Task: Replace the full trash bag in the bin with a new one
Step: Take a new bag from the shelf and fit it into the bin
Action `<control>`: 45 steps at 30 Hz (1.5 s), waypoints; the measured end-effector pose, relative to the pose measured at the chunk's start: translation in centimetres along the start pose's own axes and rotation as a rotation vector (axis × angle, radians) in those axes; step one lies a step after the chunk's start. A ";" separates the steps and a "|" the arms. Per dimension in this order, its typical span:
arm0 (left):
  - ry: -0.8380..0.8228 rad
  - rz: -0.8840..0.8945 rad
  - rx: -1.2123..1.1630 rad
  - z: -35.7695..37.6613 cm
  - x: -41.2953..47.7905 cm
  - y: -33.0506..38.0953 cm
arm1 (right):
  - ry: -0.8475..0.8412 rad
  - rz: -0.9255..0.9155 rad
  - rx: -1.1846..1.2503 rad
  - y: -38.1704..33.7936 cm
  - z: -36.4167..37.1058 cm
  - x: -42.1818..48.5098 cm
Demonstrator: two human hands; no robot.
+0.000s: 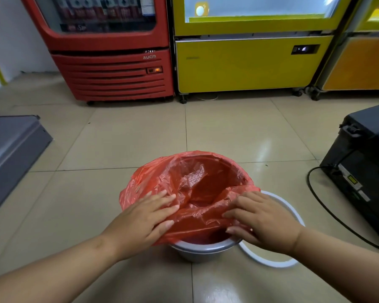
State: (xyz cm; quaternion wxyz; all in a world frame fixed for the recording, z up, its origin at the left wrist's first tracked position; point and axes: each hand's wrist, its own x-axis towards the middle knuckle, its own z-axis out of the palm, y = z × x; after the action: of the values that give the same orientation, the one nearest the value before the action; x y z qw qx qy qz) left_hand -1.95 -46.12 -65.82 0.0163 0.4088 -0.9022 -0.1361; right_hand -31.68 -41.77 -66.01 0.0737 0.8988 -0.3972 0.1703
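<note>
**Thin red liner half-fitted: take it by the near hem**

Both hands lie on the film at the bin's near side. The left hand (144,217) and right hand (265,221) have straight, spread fingers pressing flat. Whether the thumbs pinch the hem I cannot tell. Beneath them the grey bin (197,251) shows a bare near rim. The red trash bag (197,180) sits inside it, draped over the far and left rim, and looks empty. It should be light, limp, slippery and easily torn. It is best taken along the loose near hem and stretched gently over the rim. A white ring (271,263) lies on the floor just right of the bin. Far off stand a red cooler (109,73) and a yellow cabinet (239,66).
</note>
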 end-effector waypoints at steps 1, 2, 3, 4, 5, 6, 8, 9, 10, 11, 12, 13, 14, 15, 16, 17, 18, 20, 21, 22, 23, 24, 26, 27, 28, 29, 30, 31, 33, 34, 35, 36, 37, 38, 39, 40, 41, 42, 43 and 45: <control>-0.014 -0.008 -0.001 0.0 -0.1 0.2 | -0.015 -0.013 -0.011 -0.1 -0.1 -0.1; -0.020 -0.014 -0.002 0.1 -0.1 0.4 | -0.034 -0.013 -0.019 -0.2 -0.2 -0.1; -0.025 -0.019 -0.003 0.1 -0.1 0.5 | -0.050 -0.007 -0.026 -0.2 -0.3 -0.1; -0.030 -0.027 -0.009 0.1 -0.1 0.7 | -0.063 -0.001 -0.032 -0.2 -0.3 -0.1; -0.035 -0.033 -0.015 0.2 -0.1 0.8 | -0.075 0.002 -0.038 -0.2 -0.3 -0.1; -0.036 -0.033 -0.021 0.2 -0.1 0.9 | -0.088 0.003 -0.039 -0.2 -0.3 0.1; -0.026 -0.022 -0.030 0.4 -0.1 1.1 | -0.102 -0.003 -0.044 -0.3 -0.2 0.3; -0.022 -0.017 -0.026 0.6 -0.2 1.2 | -0.092 -0.012 -0.052 -0.4 -0.3 0.3; -0.025 -0.020 -0.018 0.8 -0.3 1.3 | -0.075 -0.025 -0.060 -0.5 -0.4 0.3; -0.022 -0.027 -0.013 1.0 -0.4 1.2 | -0.058 -0.045 -0.064 -0.5 -0.5 0.1; -0.013 -0.028 0.000 1.1 -0.6 1.3 | -0.046 -0.076 -0.065 -0.6 -0.5 -0.3; -0.009 -0.018 0.035 1.3 -0.9 1.2 | -0.043 -0.110 -0.064 -0.6 -0.5 -0.7; -0.028 -0.024 0.082 1.4 -1.3 1.2 | -0.045 -0.141 -0.060 -0.7 -0.6 -1.1; -0.038 -0.028 0.153 1.6 -1.5 1.2 | -0.046 -0.162 -0.056 -0.8 -0.7 -1.4; -0.023 -0.028 0.228 1.9 -1.6 1.2 | -0.041 -0.178 -0.049 -0.9 -0.8 -1.7; -0.029 -0.022 0.257 2.1 -1.7 1.2 | -0.042 -0.190 -0.042 -1.0 -0.9 -1.9; -0.022 -0.008 0.272 2.4 -1.8 1.2 | -0.045 -0.204 -0.039 -1.1 -1.0 -2.1; -0.018 0.022 0.298 2.8 -2.0 1.2 | -0.060 -0.230 -0.038 -1.4 -0.8 -2.8; -0.009 0.030 0.313 3.0 -2.0 1.1 | -0.073 -0.228 -0.036 -1.4 -0.5 -3.2; -0.002 0.023 0.320 3.1 -1.9 1.1 | -0.091 -0.213 -0.042 -1.3 -0.1 -3.6; -0.012 0.000 0.313 3.4 -1.9 1.0 | -0.123 -0.184 -0.052 -1.3 0.5 -3.9; -0.016 -0.024 0.285 3.7 -1.9 0.8 | -0.162 -0.155 -0.057 -1.2 1.1 -4.4; -0.001 -0.071 0.132 4.1 -1.9 0.8 | -0.233 -0.083 -0.007 -0.9 1.9 -4.9; 0.046 -0.105 -0.001 4.2 -1.9 0.8 | -0.228 -0.022 0.058 -0.7 1.8 -5.0; 0.036 -0.184 -0.144 3.9 -1.9 1.0 | -0.166 0.063 0.128 -0.5 1.5 -4.9; 0.030 -0.259 -0.262 3.4 -1.9 1.3 | -0.070 0.175 0.190 -0.2 1.1 -4.7; 0.072 -0.321 -0.337 3.1 -1.6 1.5 | 0.030 0.304 0.239 0.0 0.5 -4.2; 0.134 -0.375 -0.399 2.8 -1.2 1.7 | 0.111 0.438 0.266 0.2 0.1 -3.3; 0.254 -0.441 -0.491 2.4 0.2 1.8 | 0.148 0.715 0.347 0.3 -0.1 -1.3; 0.281 -0.476 -0.541 2.2 1.0 1.8 | 0.101 0.861 0.448 0.4 0.2 -0.3; 0.297 -0.502 -0.594 2.2 1.7 1.7 | 0.048 0.987 0.588 0.3 0.5 0.6; 0.313 -0.514 -0.656 2.1 2.3 1.6 | 0.023 1.075 0.725 0.2 0.9 1.4; 0.327 -0.524 -0.730 2.1 2.8 1.6 | 0.024 1.128 0.819 0.1 1.3 2.0; 0.345 -0.542 -0.813 2.0 3.0 1.6 | 0.049 1.168 0.880 -0.1 1.6 2.5; 0.371 -0.574 -0.902 2.1 3.2 1.4 | 0.099 1.202 0.930 -0.1 1.8 2.7; 0.387 -0.614 -0.994 2.2 3.4 1.1 | 0.147 1.239 0.978 -0.3 1.9 2.9; 0.394 -0.655 -1.087 2.2 3.5 0.8 | 0.179 1.268 1.015 -0.4 1.8 3.1; 0.397 -0.681 -1.174 2.2 3.6 0.4 | 0.191 1.288 1.034 -0.4 1.6 3.1; 0.394 -0.687 -1.249 2.2 3.8 -0.1 | 0.182 1.295 1.020 -0.3 1.5 3.1; 0.372 -0.698 -1.278 1.8 4.3 -0.8 | 0.134 1.294 0.899 0.4 1.4 3.3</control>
State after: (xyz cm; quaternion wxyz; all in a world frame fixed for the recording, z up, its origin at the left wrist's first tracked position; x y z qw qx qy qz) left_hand -4.42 -49.39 -68.09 0.3585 0.5981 -0.4480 -0.5595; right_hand -29.57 -44.65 -66.12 -0.3866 0.4205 -0.7291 0.3771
